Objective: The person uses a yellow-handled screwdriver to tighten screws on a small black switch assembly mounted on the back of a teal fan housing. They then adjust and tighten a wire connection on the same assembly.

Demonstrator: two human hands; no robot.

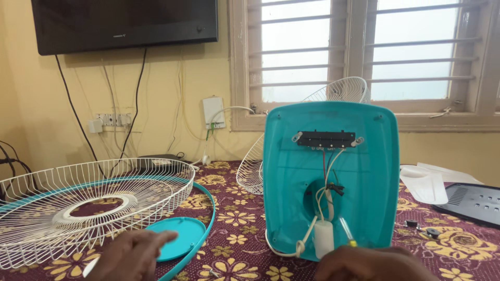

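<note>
Showing teal on the upright fan housing, with a black switch strip across its top and white, red and black wires hanging beneath. Carrying a white capacitor at the base. Gleaming white on the wire grille, edged by a teal ring, beside a teal round cap. Displaying maroon cloth with yellow flowers across the table. Glowing pale yellow on the wall.

A flat rectangular black television screen hangs on the yellow wall at the upper left, switched off and dark, with its top cut off by the picture's edge. Black cables trail down the wall below it. No packages, labels or signs can be made out.
</note>
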